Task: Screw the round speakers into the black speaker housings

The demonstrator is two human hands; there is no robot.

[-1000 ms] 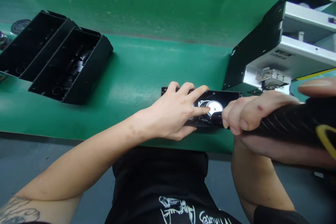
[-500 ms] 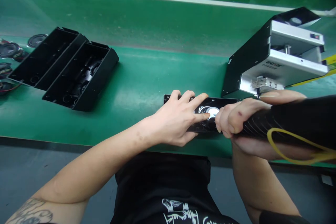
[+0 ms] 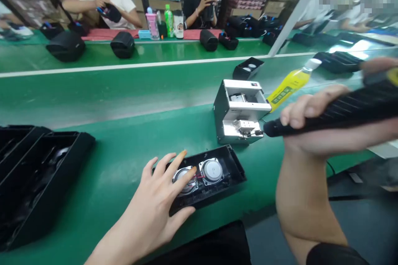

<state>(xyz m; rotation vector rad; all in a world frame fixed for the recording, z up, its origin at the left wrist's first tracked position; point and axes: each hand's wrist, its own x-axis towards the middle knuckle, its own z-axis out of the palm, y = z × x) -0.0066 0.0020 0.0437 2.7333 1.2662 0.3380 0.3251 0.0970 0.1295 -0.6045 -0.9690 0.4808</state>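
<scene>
My left hand (image 3: 160, 196) lies with spread fingers over the left end of a black speaker housing (image 3: 234, 167) on the bench. Two round speaker drivers sit inside it; the right driver (image 3: 212, 170) shows fully, the left driver (image 3: 184, 181) is partly under my fingers. Red wires run between them. Wrapped round a black electric screwdriver (image 3: 348, 109) is my right hand (image 3: 306, 112), raised to the right. The screwdriver's nose points left, at the front of a silver and black screw feeder (image 3: 225, 118). Whether its tip touches the feeder I cannot tell.
More black housings (image 3: 74, 165) stand at the left. Behind the feeder are a small black box (image 3: 248, 67) and a tilted yellow bottle (image 3: 287, 87). A white-edged ledge crosses the back. Several people sit beyond it, among black speakers (image 3: 122, 44) and bottles (image 3: 168, 20).
My right hand has lifted the screwdriver away from the housing and over to the screw feeder. My left hand stays on the housing, now nearer its left end. The view has tilted up.
</scene>
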